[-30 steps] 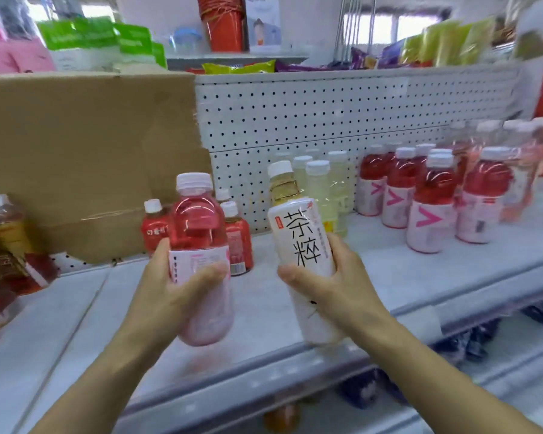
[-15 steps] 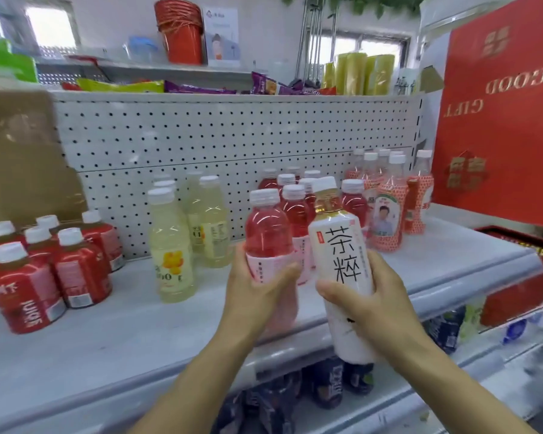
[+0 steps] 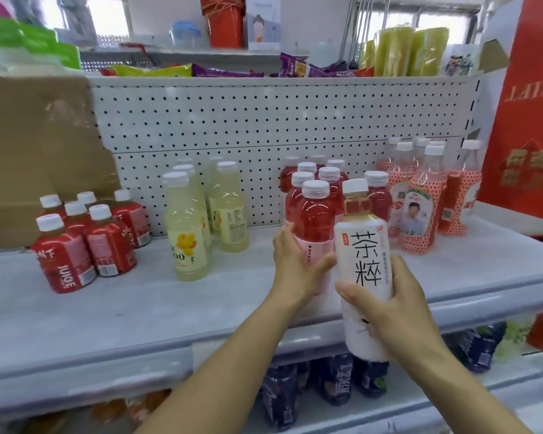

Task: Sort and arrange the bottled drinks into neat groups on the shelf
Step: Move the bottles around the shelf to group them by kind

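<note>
My left hand (image 3: 297,264) grips a pink drink bottle (image 3: 314,223) with a white cap, held upright at the front of a cluster of matching pink-red bottles (image 3: 328,183) on the grey shelf (image 3: 138,302). My right hand (image 3: 389,305) holds a white-labelled tea bottle (image 3: 362,255) with black characters, in front of the shelf edge, just right of the pink bottle. Small red juice bottles (image 3: 85,239) stand at the left, pale yellow bottles (image 3: 198,214) in the middle, and red-patterned clear bottles (image 3: 420,198) at the right.
A white pegboard (image 3: 264,120) backs the shelf. Brown cardboard (image 3: 38,151) leans at the back left and a red gift box (image 3: 527,120) stands at the right. Dark bottles (image 3: 336,386) fill the lower shelf. Snack packs lie on the shelf above.
My view swung right along the shelf and both hands moved right with their bottles. The pink bottle has come forward to the front of the pink-red group.
</note>
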